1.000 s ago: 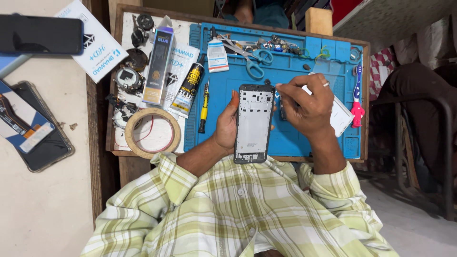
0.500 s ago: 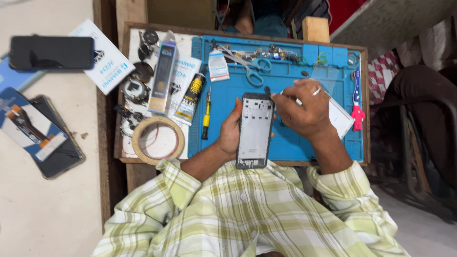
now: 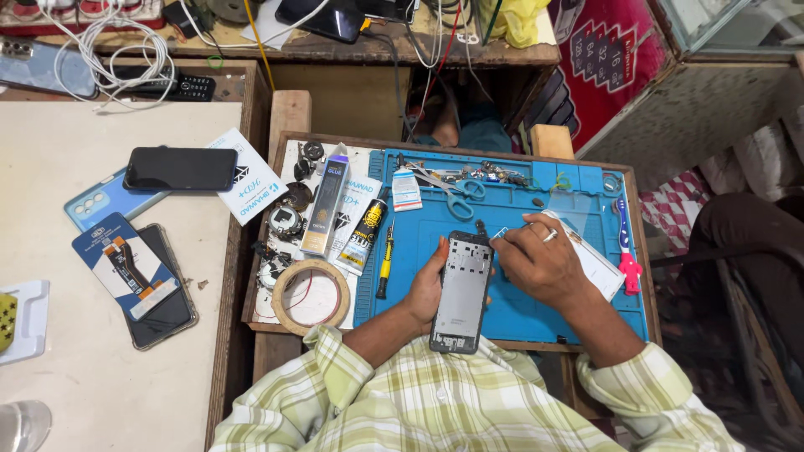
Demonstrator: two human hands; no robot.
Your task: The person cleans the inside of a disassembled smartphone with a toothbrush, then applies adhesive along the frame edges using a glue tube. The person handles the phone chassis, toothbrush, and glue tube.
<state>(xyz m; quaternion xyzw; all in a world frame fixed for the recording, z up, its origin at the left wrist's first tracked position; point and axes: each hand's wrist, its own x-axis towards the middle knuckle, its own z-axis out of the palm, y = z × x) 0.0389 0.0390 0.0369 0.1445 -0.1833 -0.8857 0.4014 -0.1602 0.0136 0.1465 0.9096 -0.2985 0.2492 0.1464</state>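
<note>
Change: since prev. frame the view pulled back and shifted, so bench, hands and phone frame sit lower-centre; more of the cluttered shelf at top shows. Grip on frame same.
L hand: grasping the phone frame by its left edge, fingers curled behind.
R hand: fingertips pinched at frame's top right corner; whether they hold a tool — can't tell. Ring on one finger.
Phone frame: dark, open, upright-ish, centre of pic, over the blue mat.
Near: yellow screwdriver just left of L hand; scissors above, at mat's top edge.
Further left: tape roll, glue tube, tall box.
Right: pink-handled tool at mat's right edge.
Far left: white table w/ black phone.
</note>
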